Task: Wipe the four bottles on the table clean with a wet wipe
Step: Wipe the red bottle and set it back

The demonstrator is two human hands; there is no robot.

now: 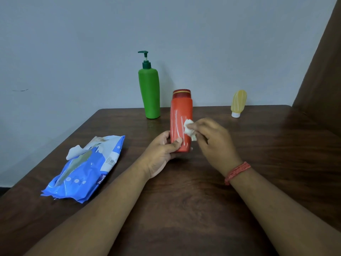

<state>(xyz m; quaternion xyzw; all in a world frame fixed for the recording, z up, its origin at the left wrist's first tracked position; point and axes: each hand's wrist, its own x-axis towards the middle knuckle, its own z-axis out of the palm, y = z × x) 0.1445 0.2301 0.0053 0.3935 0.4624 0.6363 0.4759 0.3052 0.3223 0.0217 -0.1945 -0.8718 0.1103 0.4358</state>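
Head view: left hand (162, 154) gripped orange bottle (181, 122) at its base, right hand (214, 139) pinched wadded wet wipe (189, 128) against it. Green pump bottle (149, 93) stood just behind-left, yellow tube (238, 103) well right, blue wipes pack (86, 169) far left; none obstructed.

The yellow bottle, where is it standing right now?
In the head view, the yellow bottle stands cap-down at the table's far right edge near the wall, apart from the orange bottle on its left.

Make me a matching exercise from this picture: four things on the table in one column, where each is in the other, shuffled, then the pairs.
1. green pump bottle
2. orange bottle
3. yellow tube
4. wipes pack

A. lying flat, near left
B. held in the left hand
C. standing on its cap, far right
D. upright at the back edge

Pairs: 1-D, 2-B, 3-C, 4-A
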